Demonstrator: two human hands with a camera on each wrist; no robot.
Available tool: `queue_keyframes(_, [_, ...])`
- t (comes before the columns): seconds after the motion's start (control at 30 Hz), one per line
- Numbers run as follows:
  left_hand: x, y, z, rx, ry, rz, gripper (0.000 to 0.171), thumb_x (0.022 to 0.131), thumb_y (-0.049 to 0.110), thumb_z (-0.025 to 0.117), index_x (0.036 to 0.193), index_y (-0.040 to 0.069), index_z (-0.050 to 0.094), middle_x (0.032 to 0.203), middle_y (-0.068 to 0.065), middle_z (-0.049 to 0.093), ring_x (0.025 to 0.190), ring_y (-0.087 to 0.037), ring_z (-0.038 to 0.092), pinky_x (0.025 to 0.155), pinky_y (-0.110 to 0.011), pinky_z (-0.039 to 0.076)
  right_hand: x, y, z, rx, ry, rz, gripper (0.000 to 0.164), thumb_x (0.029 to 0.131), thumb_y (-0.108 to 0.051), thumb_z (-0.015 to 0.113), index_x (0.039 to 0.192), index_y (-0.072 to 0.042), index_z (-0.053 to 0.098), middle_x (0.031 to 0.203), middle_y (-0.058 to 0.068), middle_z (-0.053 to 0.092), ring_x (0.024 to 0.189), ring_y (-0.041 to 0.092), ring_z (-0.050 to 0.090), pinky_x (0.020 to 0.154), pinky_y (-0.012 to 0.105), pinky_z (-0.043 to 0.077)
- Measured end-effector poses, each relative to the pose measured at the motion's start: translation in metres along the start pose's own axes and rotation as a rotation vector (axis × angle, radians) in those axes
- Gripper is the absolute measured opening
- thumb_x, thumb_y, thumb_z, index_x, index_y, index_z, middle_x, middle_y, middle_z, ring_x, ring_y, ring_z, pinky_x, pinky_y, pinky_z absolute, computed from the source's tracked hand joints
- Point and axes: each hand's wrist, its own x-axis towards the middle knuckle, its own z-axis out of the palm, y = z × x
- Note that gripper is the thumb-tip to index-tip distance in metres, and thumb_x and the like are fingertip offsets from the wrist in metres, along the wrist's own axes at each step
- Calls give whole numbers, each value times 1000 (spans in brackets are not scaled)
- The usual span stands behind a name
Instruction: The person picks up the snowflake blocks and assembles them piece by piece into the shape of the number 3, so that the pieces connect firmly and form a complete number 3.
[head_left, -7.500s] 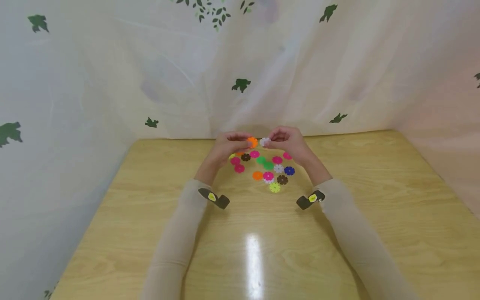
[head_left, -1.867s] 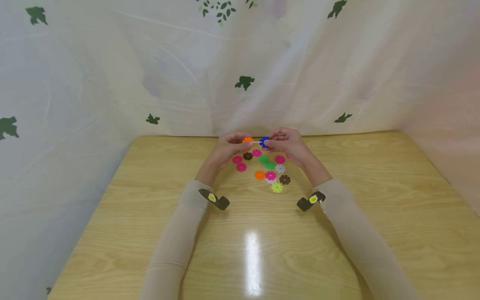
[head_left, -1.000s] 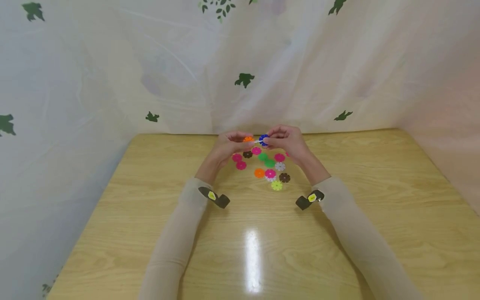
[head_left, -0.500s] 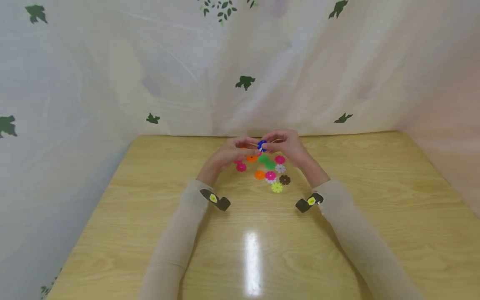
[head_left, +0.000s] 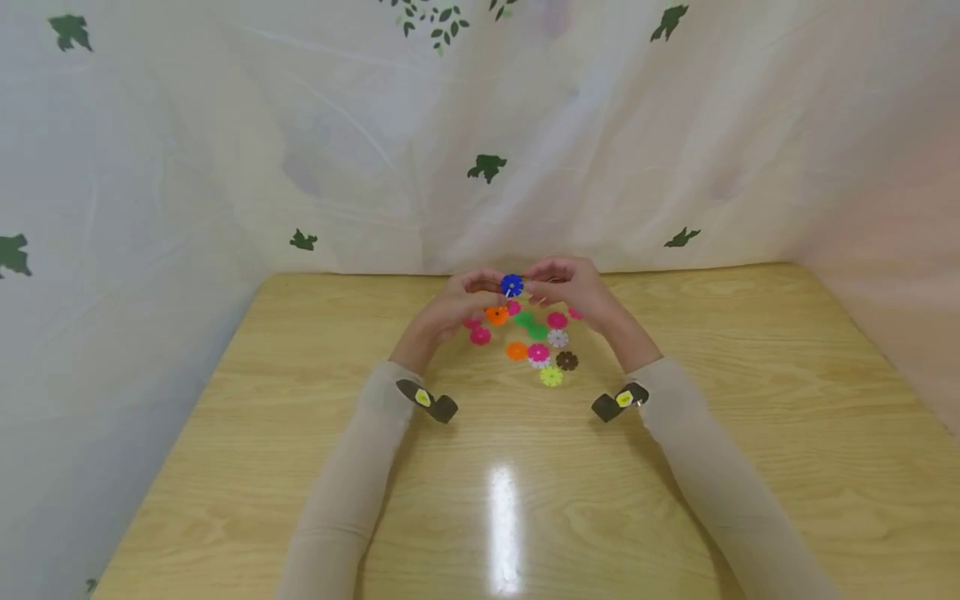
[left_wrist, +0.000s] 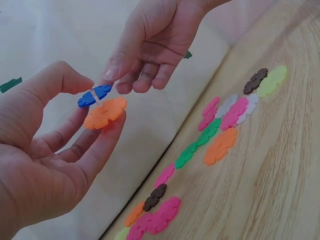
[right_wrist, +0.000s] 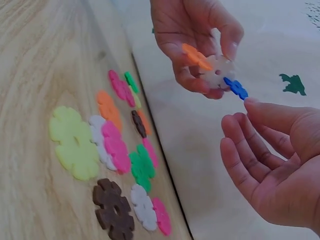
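Note:
My left hand (left_wrist: 45, 150) grips a small cluster of interlocking flower-shaped discs between thumb and fingers. The cluster joins an orange disc (left_wrist: 106, 113), a white disc (right_wrist: 218, 72) and a blue disc (head_left: 512, 285). In the left wrist view the white one shows edge-on, slotted between the other two, with the left thumb at its top. Beside the blue disc is my right hand (right_wrist: 280, 155), its thumb tip right at the disc's edge and its other fingers loosely bent. The cluster is held up above the loose discs.
Loose discs lie on the wooden table (head_left: 300, 467) below the hands, among them green (right_wrist: 142, 167), brown (right_wrist: 114, 210), yellow (right_wrist: 74, 142) and pink (left_wrist: 165, 215). A white cloth (head_left: 360, 167) with green leaf shapes hangs behind the table's far edge.
First the hands held orange and white discs separately. Later the white sat with the orange, and the right hand brought a blue disc to it. Now blue is joined on, right fingers at its edge.

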Motion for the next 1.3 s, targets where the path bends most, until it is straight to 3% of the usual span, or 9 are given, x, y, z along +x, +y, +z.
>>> queue_keyframes(0.3, [0,-1,-1,-16,20,11,43,96,2,62,138,4,54,116,-4,61,97,-13,62,65,-19,48,-4,6,-20,-137,-68,49,39,98,-17,69,126,8,62,113,23,70,95,30,72,92,49,60])
queue_keyframes(0.5, [0,-3,-2,-18,27,48,42,95,1,61,136,2,55,111,0,60,94,-12,62,59,-19,43,-9,16,-33,-272,-125,69,33,96,-15,71,121,6,67,110,17,73,92,23,68,85,40,60])
queue_keyframes(0.7, [1,-3,-2,-46,24,75,43,93,-1,59,135,1,54,110,1,62,94,-12,63,58,-15,44,-11,28,-43,-376,-284,45,23,93,-6,73,114,2,71,107,19,73,90,21,66,77,32,60])
queue_keyframes(0.87, [2,-2,-1,-58,37,67,40,93,0,60,132,2,55,107,1,62,91,-12,64,64,-16,49,-12,35,-43,-458,-385,-1,28,88,0,75,116,2,72,102,18,73,87,22,64,74,24,56])
queue_keyframes(1.07, [2,-3,-1,-52,52,73,38,93,0,59,131,1,56,106,0,63,91,-13,63,64,-16,50,-13,36,-37,-513,-387,4,29,86,0,77,115,1,73,97,15,72,84,22,59,73,23,52])
queue_keyframes(1.3, [1,-3,-2,-74,62,75,36,93,1,57,129,3,57,106,0,64,97,-23,63,58,-17,48,-14,35,-33,-550,-371,-22,21,84,-2,80,102,3,69,93,16,67,85,24,59,75,25,52])
